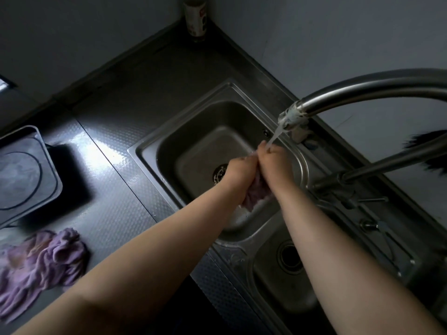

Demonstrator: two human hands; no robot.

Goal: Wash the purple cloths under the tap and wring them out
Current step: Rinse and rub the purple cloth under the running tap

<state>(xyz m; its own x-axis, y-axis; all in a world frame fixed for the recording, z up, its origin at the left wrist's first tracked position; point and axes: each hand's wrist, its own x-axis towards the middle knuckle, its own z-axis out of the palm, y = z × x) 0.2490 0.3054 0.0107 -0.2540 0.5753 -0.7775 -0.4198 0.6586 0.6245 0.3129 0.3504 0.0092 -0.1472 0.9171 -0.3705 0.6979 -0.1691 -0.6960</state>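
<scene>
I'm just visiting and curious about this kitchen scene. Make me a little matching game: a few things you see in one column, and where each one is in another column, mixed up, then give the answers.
Things:
1. purple cloth
2. pile of purple cloths
3. bottle
4. drain strainer

Places:
A. in the far corner of the counter, against the wall
B. at the bottom of the sink basin
C. gripped between the left hand and right hand, under the running tap
D. lying on the counter, left of the sink

Pairs: 1-C, 2-D, 3-A, 4-B
</scene>
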